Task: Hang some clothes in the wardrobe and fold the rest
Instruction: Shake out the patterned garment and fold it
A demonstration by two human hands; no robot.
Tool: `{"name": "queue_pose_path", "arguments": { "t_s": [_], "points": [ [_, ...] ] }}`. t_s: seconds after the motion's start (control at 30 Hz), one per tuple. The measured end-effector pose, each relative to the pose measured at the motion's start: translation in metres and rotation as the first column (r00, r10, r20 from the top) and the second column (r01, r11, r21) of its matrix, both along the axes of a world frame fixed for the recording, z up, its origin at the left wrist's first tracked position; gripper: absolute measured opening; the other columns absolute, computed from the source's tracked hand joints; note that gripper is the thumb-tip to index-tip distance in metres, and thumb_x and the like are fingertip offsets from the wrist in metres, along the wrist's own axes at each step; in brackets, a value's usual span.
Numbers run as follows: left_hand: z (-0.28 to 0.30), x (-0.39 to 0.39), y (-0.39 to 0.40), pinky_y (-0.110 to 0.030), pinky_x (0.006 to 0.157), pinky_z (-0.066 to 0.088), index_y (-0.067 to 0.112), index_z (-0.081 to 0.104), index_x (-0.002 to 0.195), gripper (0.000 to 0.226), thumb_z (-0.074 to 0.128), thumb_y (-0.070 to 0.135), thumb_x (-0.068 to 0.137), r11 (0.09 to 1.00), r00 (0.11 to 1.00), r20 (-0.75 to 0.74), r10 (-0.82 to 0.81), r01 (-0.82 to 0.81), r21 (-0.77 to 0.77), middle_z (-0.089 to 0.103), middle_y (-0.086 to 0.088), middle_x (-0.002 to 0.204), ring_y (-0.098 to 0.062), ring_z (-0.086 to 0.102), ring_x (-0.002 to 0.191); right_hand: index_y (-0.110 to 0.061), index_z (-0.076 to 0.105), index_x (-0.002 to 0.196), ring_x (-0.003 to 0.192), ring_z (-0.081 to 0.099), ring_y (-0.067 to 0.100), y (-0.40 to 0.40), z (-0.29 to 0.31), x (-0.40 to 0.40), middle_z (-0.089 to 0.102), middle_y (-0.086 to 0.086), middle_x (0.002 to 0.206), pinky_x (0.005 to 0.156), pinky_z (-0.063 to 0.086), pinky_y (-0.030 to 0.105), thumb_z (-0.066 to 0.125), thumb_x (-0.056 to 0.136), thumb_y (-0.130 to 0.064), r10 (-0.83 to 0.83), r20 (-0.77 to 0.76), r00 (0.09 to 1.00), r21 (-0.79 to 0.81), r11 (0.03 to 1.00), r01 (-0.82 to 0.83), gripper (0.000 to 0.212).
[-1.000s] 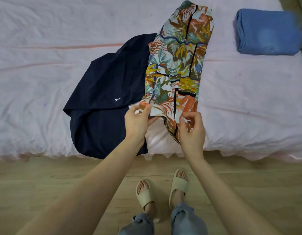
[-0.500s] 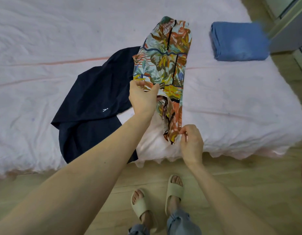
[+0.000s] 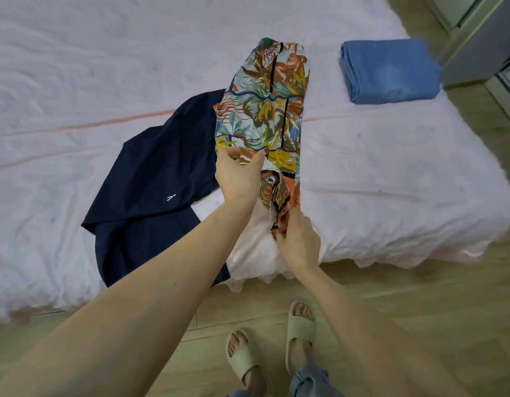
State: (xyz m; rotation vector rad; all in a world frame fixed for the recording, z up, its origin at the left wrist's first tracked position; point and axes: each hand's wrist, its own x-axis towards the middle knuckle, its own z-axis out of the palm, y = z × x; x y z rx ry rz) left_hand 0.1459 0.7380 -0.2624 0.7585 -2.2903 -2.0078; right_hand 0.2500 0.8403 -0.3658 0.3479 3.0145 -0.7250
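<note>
Navy garment point(image 3: 150, 179) lies spread on the bed point(image 3: 76, 67), left of centre, lower part draping over the near edge; small white logo faces up. Same spot as 1 s ago.

Left hand point(image 3: 238, 174) sits w/ fingers point(image 3: 233, 151) curled round a fold of the floral shirt point(image 3: 265, 110) at about mid-length, thumb on the right side of the pinch. 1 s ago this hand held the shirt's near hem, level w/ the other hand; now it's further up the cloth & the near part is bunched and folded under it. Vs 0.5 s ago, grip looks about the same.

Floral shirt lies in a long narrow strip on the bed, far end flat, left edge overlapping the navy garment, near end gathered toward the bed edge.

Right hand point(image 3: 301, 242) is at the near bed edge, fingers point(image 3: 282, 233) closed together, pinching the shirt's bottom corner; cloth runs taut-ish from there up to the left hand. It has stayed low at the edge over the last sec.

Folded blue garment point(image 3: 389, 71) sits far right on the bed, well apart from the shirt, near the corner. Wooden floor point(image 3: 420, 310) below, two feet in beige slides point(image 3: 301, 325) by the bed. View has swung a bit since 1 s ago: more floor and a grey cabinet point(image 3: 477, 38) show at right.
</note>
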Motion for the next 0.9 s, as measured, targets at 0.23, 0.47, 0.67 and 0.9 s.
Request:
{"name": "queue_pose_path", "arguments": {
  "t_s": [0.23, 0.47, 0.67, 0.9],
  "points": [
    [-0.011, -0.004, -0.012, -0.035, 0.076, 0.054, 0.013, 0.052, 0.102, 0.029, 0.065, 0.034, 0.087, 0.991, 0.997, -0.005, 0.082, -0.082, -0.105, 0.058, 0.001, 0.090, -0.020, 0.062, 0.085, -0.015, 0.038, 0.101, 0.074, 0.048, 0.028, 0.034, 0.011, 0.001, 0.052, 0.008, 0.085, 0.063, 0.028, 0.033, 0.033, 0.102, -0.023, 0.279, 0.039, 0.960, 0.008, 0.960, -0.279, 0.009],
    [-0.027, -0.016, -0.022, -0.042, 0.084, 0.056, 0.019, 0.046, 0.090, 0.014, 0.060, 0.021, 0.091, 0.974, 0.971, 0.084, 0.222, -0.218, -0.058, 0.055, 0.005, 0.085, -0.022, 0.065, 0.090, -0.003, 0.059, 0.091, 0.080, 0.062, 0.030, 0.053, 0.011, 0.011, 0.061, 0.016, 0.100, 0.065, 0.044, 0.022, 0.078, 0.061, 0.007, 0.470, 0.043, 0.882, -0.028, 0.883, -0.469, 0.037],
    [-0.034, -0.023, -0.021, -0.040, 0.084, 0.056, 0.018, 0.046, 0.098, 0.013, 0.058, 0.021, 0.093, 0.978, 0.976, 0.093, 0.195, -0.186, -0.100, 0.056, 0.004, 0.085, -0.021, 0.066, 0.090, -0.004, 0.061, 0.114, 0.107, 0.051, 0.024, 0.028, -0.019, 0.007, 0.055, 0.008, 0.123, 0.088, 0.049, 0.035, 0.052, 0.093, -0.022, 0.302, 0.075, 0.950, -0.077, 0.952, -0.296, 0.028],
    [-0.037, -0.028, -0.022, -0.039, 0.086, 0.056, 0.019, 0.046, 0.099, 0.015, 0.060, 0.022, 0.093, 0.986, 0.982, 0.125, 0.140, -0.127, -0.106, 0.060, 0.001, 0.092, -0.020, 0.066, 0.092, -0.009, 0.050, 0.118, 0.111, 0.047, 0.028, 0.014, -0.034, 0.003, 0.048, 0.009, 0.128, 0.076, 0.049, 0.040, 0.067, 0.083, -0.034, 0.138, 0.186, 0.973, 0.054, 0.987, -0.150, 0.046]
  ]
}}
